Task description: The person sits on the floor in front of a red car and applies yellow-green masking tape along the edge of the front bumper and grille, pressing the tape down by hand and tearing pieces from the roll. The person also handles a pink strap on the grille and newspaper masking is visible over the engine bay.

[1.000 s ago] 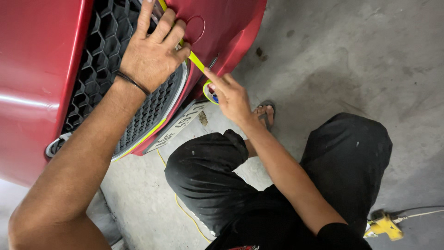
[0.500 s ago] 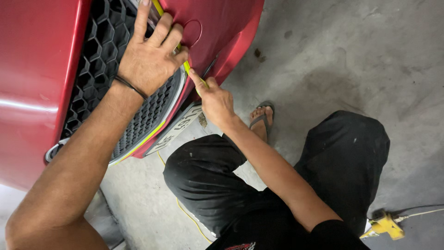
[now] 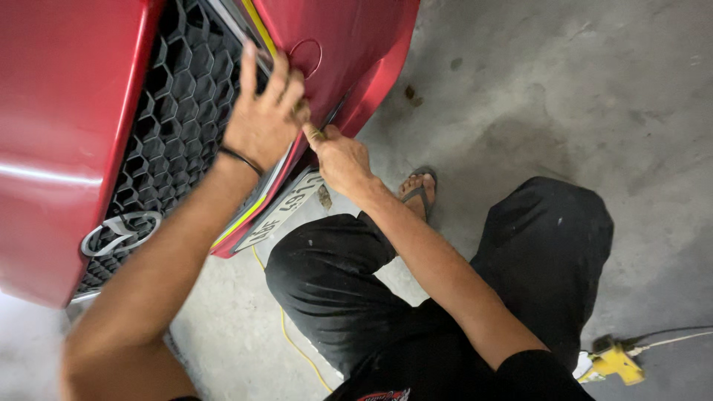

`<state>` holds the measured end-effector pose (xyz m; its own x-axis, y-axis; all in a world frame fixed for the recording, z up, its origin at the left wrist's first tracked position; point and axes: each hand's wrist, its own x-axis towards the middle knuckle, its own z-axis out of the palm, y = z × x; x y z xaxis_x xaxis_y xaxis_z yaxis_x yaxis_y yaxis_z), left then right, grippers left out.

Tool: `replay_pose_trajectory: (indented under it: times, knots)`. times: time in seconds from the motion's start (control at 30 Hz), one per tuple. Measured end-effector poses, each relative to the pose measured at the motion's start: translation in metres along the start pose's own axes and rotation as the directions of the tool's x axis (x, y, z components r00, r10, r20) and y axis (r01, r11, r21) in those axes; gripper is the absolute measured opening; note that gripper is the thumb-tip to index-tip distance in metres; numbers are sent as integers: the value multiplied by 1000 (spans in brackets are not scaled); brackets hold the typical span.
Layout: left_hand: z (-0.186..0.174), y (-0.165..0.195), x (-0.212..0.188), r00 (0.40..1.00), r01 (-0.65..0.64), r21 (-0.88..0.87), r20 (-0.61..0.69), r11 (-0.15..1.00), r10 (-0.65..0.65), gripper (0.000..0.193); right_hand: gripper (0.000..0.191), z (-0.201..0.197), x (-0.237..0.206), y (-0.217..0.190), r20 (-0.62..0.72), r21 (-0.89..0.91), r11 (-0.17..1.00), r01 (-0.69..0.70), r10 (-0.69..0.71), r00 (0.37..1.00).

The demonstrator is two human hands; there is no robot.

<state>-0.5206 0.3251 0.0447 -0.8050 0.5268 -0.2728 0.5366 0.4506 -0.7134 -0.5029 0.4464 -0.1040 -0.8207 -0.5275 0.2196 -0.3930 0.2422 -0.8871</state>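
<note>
1. The fingers of the left hand [image 3: 261, 122] are spread open and pressed flat on the red bumper [image 3: 349, 52], at the edge of the black honeycomb grille [image 3: 160, 126]; they grip nothing. The fingers of the right hand [image 3: 340, 157] are closed in a pinch at the bumper's lower edge, just right of the left hand; what they pinch is too small to tell.
2. The red bumper fills the far left of the scene, its grille running from near left to far right.
3. The yellow tape strip [image 3: 256, 26] lies along the grille's trim. Its long axis runs diagonally, from the far top edge down under the left hand, and shows again as a yellow line near the licence plate [image 3: 282, 212].
4. The person's black-trousered knees are on the grey concrete floor [image 3: 564, 96], a sandalled foot [image 3: 417, 189] just right of the right hand.
5. A yellow tool [image 3: 613, 362] lies at near right, well apart.
</note>
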Motion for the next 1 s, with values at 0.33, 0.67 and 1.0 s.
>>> replay_pose_trajectory:
  times: [0.33,0.67,1.0]
  knots:
    - [-32,96,-58,737,668,-356,199,654,-645,40,78,-54,17,-1,157,108,987,122,-138,978]
    - [-34,124,-36,328,680,-714,501,-168,-801,37,92,-65,34,-41,275,18,973,231,-227,934]
    - [-5,146,-7,107,-389,-641,682,-662,-723,28,55,-49,30,-65,430,-65,996,-65,87,899]
